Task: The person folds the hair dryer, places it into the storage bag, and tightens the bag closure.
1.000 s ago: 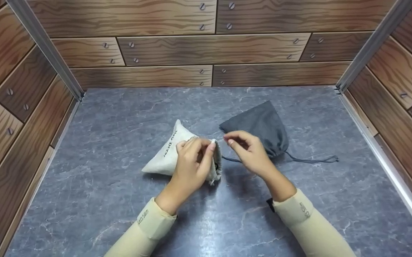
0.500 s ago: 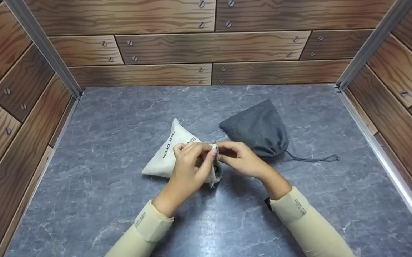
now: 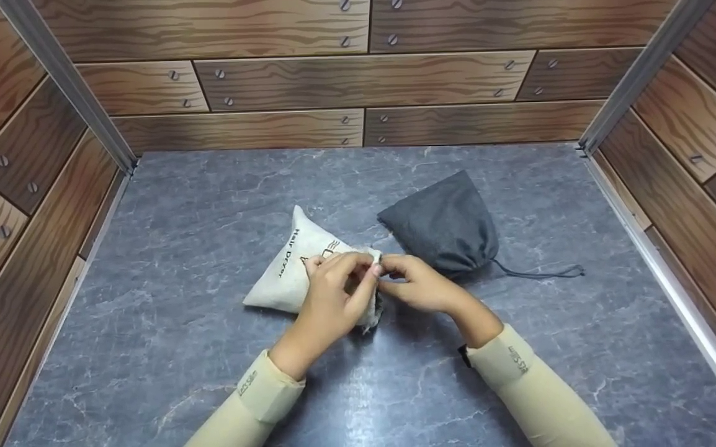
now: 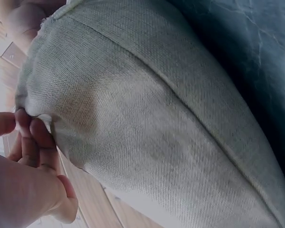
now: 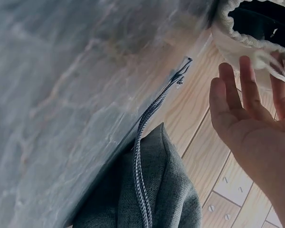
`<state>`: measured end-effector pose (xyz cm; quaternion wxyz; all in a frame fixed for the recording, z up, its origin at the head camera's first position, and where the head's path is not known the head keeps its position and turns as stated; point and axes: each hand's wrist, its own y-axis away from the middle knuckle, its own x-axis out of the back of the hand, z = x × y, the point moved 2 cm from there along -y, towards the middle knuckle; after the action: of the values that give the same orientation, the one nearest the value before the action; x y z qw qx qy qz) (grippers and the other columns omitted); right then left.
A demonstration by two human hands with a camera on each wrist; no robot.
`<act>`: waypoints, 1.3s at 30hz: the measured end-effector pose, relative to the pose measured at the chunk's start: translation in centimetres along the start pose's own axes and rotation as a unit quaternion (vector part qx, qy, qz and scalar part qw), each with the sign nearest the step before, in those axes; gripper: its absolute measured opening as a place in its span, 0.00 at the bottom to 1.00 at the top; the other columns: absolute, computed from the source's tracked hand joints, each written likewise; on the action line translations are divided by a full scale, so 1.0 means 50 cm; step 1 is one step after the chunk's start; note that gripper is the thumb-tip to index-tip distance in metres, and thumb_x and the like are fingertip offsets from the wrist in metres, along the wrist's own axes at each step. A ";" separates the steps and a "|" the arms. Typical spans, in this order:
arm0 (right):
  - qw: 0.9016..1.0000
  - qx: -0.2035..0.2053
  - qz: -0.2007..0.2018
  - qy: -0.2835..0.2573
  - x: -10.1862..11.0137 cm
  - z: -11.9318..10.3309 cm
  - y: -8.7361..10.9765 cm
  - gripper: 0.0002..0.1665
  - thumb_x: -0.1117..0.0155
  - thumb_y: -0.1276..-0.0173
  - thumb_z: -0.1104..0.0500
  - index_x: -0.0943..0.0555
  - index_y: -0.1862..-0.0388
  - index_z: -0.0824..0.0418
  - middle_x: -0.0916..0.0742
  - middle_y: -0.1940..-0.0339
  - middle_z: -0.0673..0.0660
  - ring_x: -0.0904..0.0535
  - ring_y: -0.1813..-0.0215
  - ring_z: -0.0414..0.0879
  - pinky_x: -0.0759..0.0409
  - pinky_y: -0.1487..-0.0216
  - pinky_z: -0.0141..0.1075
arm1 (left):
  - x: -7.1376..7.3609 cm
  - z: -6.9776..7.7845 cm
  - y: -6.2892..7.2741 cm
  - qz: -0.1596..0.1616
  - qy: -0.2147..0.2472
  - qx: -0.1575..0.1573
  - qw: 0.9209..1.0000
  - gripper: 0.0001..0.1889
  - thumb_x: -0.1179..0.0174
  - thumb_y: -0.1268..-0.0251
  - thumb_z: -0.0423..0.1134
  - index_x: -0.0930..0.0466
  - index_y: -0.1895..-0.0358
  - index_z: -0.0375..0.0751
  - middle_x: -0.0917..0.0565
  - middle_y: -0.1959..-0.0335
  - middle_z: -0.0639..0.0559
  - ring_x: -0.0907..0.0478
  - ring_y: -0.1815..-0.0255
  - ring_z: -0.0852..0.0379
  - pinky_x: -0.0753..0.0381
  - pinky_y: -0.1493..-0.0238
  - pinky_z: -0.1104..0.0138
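A beige cloth drawstring bag (image 3: 280, 279) printed "Hair Dryer" lies on its side at the middle of the table, its gathered mouth facing right. My left hand (image 3: 336, 288) pinches the edge of that mouth between thumb and fingers. At the same edge, my right hand (image 3: 423, 285) has its thumb and index finger on the bag's white drawstring (image 5: 275, 71), the other fingers extended. Something black (image 5: 261, 21) shows inside the mouth. In the left wrist view the beige cloth (image 4: 147, 109) bulges, with my left fingers (image 4: 42, 137) at its rim.
Behind my right hand lies a dark grey drawstring bag (image 3: 442, 217), its cord (image 3: 544, 273) trailing right. Wood-patterned walls (image 3: 358, 81) enclose the marbled table (image 3: 209, 186) at the back and both sides.
My right hand has moved left and slightly down to the beige bag's mouth, beside my left fingers. My left hand keeps its pinch. The grey bag lies where it was.
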<state>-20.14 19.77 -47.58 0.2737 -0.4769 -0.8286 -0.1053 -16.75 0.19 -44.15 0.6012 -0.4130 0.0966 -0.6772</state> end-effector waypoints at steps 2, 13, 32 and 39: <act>1.000 -0.003 0.012 -0.007 0.001 -0.001 0.003 0.09 0.37 0.23 0.63 0.13 0.49 0.63 0.11 0.54 0.56 0.18 0.52 0.42 0.16 0.44 0.44 | -0.004 -0.001 0.005 -0.019 -0.012 0.007 1.000 0.06 0.33 0.26 0.41 0.12 0.53 0.45 0.12 0.67 0.58 0.18 0.63 0.60 0.41 0.48 0.57; 0.984 -0.048 0.161 -0.051 0.043 0.002 0.009 0.12 0.41 0.19 0.64 0.17 0.64 0.70 0.13 0.66 0.62 0.15 0.59 0.52 0.15 0.54 0.36 | -0.011 -0.010 0.030 -0.143 -0.114 -0.043 0.982 0.32 0.15 0.54 0.47 0.20 0.45 0.47 0.19 0.40 0.53 0.23 0.36 0.54 0.38 0.34 0.53; 0.968 -0.113 0.222 -0.035 0.067 0.027 0.040 0.18 0.42 0.16 0.57 0.15 0.63 0.68 0.10 0.63 0.67 0.11 0.62 0.58 0.09 0.61 0.46 | -0.016 -0.052 0.069 -0.222 -0.288 -0.052 0.930 0.16 0.23 0.46 0.45 0.22 0.80 0.49 0.16 0.75 0.57 0.25 0.67 0.51 0.35 0.44 0.53; 0.967 -0.128 0.217 -0.033 0.075 0.024 0.052 0.18 0.43 0.16 0.58 0.15 0.60 0.70 0.11 0.59 0.69 0.10 0.61 0.63 0.09 0.65 0.49 | -0.003 -0.050 0.068 -0.211 -0.276 -0.065 0.935 0.13 0.29 0.51 0.35 0.25 0.82 0.49 0.20 0.79 0.56 0.25 0.69 0.50 0.34 0.45 0.52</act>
<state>-19.84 24.39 -46.75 0.1989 -0.6799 -0.6933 -0.1326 -15.94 -1.46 -47.97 0.4194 -0.6327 -0.1193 -0.6399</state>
